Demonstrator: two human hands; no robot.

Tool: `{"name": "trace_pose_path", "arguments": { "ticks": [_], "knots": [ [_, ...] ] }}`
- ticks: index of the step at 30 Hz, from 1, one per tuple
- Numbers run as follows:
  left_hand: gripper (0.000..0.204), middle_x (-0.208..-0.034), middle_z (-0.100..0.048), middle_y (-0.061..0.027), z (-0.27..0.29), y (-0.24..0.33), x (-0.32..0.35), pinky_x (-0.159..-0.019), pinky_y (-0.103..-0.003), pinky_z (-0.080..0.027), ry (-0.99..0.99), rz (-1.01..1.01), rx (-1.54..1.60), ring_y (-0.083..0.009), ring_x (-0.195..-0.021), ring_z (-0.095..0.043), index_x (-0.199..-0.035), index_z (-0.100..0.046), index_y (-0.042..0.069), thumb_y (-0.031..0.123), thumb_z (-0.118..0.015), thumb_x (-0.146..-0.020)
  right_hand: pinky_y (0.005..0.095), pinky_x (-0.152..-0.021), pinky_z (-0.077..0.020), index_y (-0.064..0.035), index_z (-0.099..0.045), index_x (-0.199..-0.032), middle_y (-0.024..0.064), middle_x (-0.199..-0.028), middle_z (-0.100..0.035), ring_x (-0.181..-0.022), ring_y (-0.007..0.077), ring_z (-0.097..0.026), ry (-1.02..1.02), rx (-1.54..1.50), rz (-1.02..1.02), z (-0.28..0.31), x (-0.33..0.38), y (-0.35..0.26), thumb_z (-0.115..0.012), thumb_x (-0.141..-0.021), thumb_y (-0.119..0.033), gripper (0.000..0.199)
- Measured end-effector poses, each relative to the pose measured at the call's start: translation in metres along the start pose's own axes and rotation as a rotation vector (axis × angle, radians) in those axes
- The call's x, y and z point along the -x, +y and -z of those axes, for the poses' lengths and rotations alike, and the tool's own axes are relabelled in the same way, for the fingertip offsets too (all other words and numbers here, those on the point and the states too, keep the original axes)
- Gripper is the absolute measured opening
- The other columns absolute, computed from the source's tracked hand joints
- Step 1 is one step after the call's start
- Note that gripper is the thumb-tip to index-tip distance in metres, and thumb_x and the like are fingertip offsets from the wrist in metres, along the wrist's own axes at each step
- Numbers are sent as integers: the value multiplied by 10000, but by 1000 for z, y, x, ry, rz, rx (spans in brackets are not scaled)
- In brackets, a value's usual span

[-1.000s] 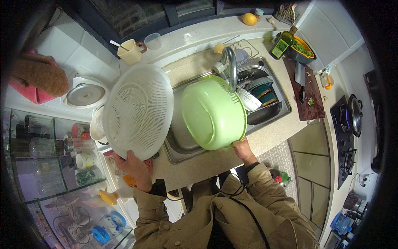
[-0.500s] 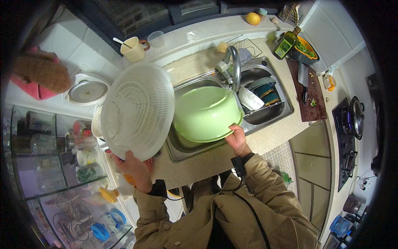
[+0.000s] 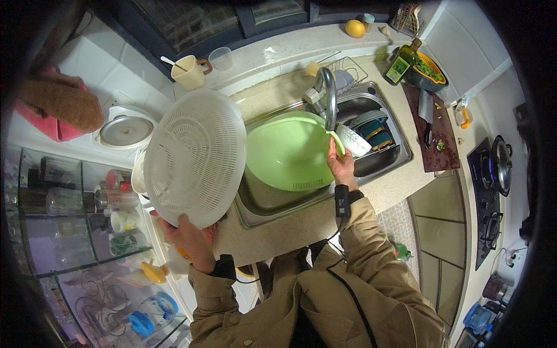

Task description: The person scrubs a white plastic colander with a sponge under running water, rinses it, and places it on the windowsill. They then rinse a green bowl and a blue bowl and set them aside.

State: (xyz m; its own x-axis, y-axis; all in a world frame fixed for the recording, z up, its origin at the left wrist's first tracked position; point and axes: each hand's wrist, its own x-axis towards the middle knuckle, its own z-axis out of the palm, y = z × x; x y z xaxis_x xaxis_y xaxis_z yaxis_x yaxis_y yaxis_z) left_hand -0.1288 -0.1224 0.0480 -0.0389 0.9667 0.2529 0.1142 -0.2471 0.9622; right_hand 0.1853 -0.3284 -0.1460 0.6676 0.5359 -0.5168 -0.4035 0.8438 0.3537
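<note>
Over the left bowl of the steel sink (image 3: pixel 255 217) a light green plastic basin (image 3: pixel 284 153) is tilted, its hollow inside showing. My right hand (image 3: pixel 341 162) grips the basin's right rim, just below the faucet (image 3: pixel 331 98). To the left, a white slotted colander (image 3: pixel 197 153) is held up on its edge above the counter. My left hand (image 3: pixel 188 238) is closed on its lower rim, with the fingers partly hidden behind it. In the right sink bowl lie a white bowl (image 3: pixel 352 141) and several dark green dishes (image 3: pixel 377 136).
On the right, a knife (image 3: pixel 426 113) rests on a brown cutting board (image 3: pixel 441 156), near an oil bottle (image 3: pixel 400 65) and a container of greens (image 3: pixel 428 68). A beige mug (image 3: pixel 188 72) stands on the ledge. Glass shelves with jars (image 3: pixel 64 203) are at the left; a gas stove (image 3: pixel 487 203) is far right.
The green basin has turned over from showing its outside to showing its inside. My right hand has moved up with its rim. The colander and left hand have barely shifted.
</note>
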Motion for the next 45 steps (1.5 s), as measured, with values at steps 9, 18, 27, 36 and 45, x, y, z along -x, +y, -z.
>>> {"name": "trace_pose_path", "arguments": {
  "ticks": [9,18,27,36,45],
  "knots": [
    [320,-1014,-557,-74,5,-4,-5,-828,-258,-409,-70,-38,192,-163,-901,-525,-1032,-507,-26,-62,-455,-719,385,-653,-600,124,-333,-1181,251,-889,-627,-742,345,-664,273,-276,-71,58,21,-71,-344,-935,-79,319],
    [320,-999,-558,-78,-10,4,8,-826,-263,-416,-60,-14,203,-159,-890,-529,-1025,-512,-27,-68,-464,-711,389,-588,-596,37,-190,-1243,239,-803,-641,-690,334,-666,388,-572,-341,58,40,-81,-409,-915,-113,422],
    [294,-979,-563,-69,-7,6,6,-823,-262,-419,-91,-32,149,-160,-868,-530,-988,-517,-25,-72,-453,-705,370,-684,-531,43,-464,-1155,165,-982,-588,-844,246,-607,414,-72,-243,106,22,-84,-393,-953,-149,288],
    [287,-1001,-544,-66,-3,15,11,-802,-246,-412,-89,-2,207,-146,-883,-511,-1001,-506,-19,-58,-450,-722,457,-1011,-384,-59,-396,-1323,145,-1296,-480,-1163,294,-485,208,429,-198,98,35,-8,-290,-984,-395,489],
    [232,-946,-539,-58,6,15,10,-787,-249,-418,-129,-4,139,-139,-851,-504,-950,-505,-24,-55,-441,-729,379,-885,-470,-43,-468,-1250,97,-1148,-577,-1025,212,-557,126,1163,244,48,68,52,-487,-937,-326,422]
  ]
}}
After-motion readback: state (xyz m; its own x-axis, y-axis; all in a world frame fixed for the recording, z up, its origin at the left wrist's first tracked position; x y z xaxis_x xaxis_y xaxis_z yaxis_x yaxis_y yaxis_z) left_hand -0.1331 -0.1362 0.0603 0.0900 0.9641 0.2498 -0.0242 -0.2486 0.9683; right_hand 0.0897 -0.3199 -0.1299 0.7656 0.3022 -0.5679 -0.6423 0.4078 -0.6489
